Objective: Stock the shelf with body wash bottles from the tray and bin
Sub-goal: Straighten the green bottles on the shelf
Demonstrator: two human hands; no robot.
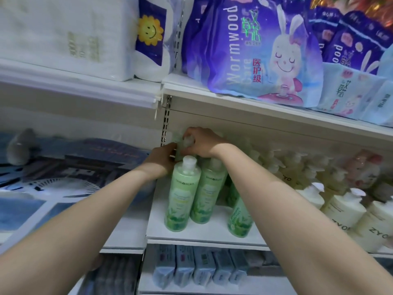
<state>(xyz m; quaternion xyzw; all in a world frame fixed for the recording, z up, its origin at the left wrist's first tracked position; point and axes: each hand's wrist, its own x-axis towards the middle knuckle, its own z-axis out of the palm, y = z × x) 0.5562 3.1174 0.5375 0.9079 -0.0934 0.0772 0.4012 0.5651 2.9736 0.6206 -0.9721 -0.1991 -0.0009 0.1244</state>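
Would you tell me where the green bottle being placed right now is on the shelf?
The green bottle sits at the back left of the middle shelf, beside the slotted upright, held by the left hand and right hand behind two front green bottles.

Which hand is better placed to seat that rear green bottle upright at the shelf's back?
Probably the right hand: its grip curls over the pale cap of the rear green bottle. The left hand only steadies its side.

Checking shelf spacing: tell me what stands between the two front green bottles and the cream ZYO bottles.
Head view: a third green bottle, tilted, partly behind the right forearm.
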